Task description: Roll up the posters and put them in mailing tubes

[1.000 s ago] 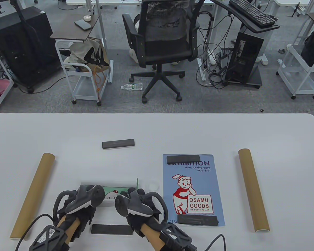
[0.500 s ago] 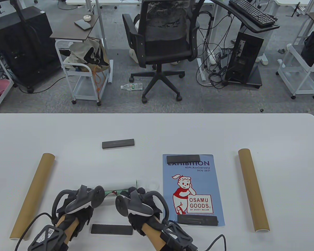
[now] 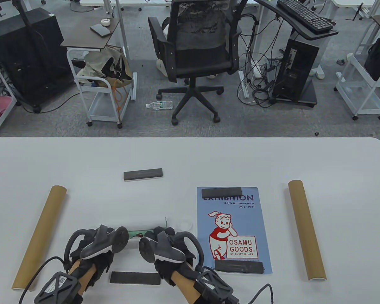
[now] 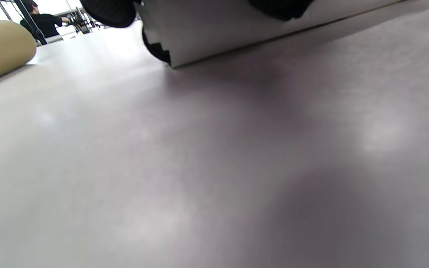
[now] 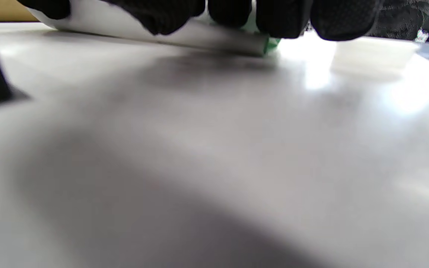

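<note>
Both hands work one roll: the left hand (image 3: 93, 250) and the right hand (image 3: 167, 245) lie side by side on the green poster (image 3: 147, 230), fingers curled over it and pressing it to the worktop (image 3: 209, 158) near its front edge. From the wrist views the paper looks rolled nearly to its end, so I judge the first roll almost finished — not yet in a tube. Everything after that is left: the blue poster (image 3: 232, 228) lies flat just to the right, pinned by weights.

Counted, largest first: two tubes — the left tube (image 3: 39, 236) and the right tube (image 3: 306, 229), both lying empty as far as I can see; two posters; four dark bar weights (image 3: 142, 174); one small clear cap (image 3: 186, 224).
</note>
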`<control>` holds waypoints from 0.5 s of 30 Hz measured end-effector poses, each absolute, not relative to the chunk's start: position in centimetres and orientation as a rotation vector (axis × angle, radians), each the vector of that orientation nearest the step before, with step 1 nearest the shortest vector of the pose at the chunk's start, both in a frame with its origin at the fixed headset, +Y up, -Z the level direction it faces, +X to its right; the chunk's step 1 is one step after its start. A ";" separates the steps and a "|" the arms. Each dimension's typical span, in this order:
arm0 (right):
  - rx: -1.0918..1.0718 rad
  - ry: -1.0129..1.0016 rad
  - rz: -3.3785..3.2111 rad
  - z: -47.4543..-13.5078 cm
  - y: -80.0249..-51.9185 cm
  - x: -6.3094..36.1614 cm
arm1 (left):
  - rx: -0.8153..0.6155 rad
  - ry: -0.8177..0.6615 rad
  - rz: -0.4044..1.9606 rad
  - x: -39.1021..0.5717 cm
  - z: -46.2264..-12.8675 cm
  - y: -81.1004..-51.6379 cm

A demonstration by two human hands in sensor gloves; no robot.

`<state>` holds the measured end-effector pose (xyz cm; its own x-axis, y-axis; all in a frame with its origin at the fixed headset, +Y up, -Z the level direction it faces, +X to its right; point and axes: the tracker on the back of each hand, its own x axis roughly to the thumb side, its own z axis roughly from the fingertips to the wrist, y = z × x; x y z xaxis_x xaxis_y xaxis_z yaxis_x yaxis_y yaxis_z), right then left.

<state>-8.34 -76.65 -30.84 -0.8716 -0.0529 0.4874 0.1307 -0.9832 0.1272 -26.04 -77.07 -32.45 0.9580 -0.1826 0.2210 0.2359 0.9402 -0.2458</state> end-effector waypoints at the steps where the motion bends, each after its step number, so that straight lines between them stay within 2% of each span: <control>1: -0.753 -0.285 -2.931 -30.9 -76.7 -8.5 | -0.293 -0.195 -0.213 -26.0 -32.4 -77.1; 4: -0.717 -0.330 -2.937 -31.1 -76.9 -8.7 | -0.322 -0.192 -0.243 -26.1 -32.1 -77.2; 10: -0.684 -0.465 -2.972 -31.5 -77.3 -8.4 | -0.234 -0.200 -0.235 -26.0 -32.2 -77.4; 13: -0.729 -0.263 -2.982 -30.9 -76.9 -8.3 | -0.226 -0.218 -0.245 -25.7 -32.4 -77.4; 15: -0.757 -0.256 -2.958 -30.9 -76.7 -8.4 | -0.236 -0.236 -0.229 -25.6 -32.3 -77.3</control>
